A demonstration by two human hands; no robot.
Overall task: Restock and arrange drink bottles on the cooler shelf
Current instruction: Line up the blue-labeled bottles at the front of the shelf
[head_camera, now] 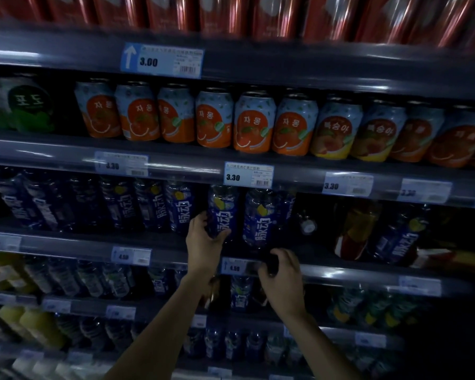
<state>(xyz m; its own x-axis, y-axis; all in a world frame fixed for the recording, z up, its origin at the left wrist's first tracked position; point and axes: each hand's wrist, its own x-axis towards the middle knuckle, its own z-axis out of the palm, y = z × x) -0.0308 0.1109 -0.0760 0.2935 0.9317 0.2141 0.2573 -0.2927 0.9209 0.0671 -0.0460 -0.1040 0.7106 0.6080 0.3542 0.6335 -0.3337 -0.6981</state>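
Observation:
A row of dark blue drink bottles stands on the third shelf (66, 244) of the cooler. My left hand (203, 242) grips the lower part of one blue bottle (221, 209) in the middle of that row. Just to its right stands another blue bottle (259, 218). My right hand (281, 275) is curled over the shelf's front rail below that bottle, and its fingers seem to wrap a small dark object that I cannot identify. Further right, a reddish-brown bottle (357, 229) and one more blue bottle (401, 234) stand apart from the row.
Orange and peach cans (254, 123) fill the shelf above, under red cans (225, 12) at the top. Price tags (247, 174) line the rails. Lower shelves hold more blue bottles (240, 294) and yellow bottles (39, 327). A gap lies between the row and the reddish-brown bottle.

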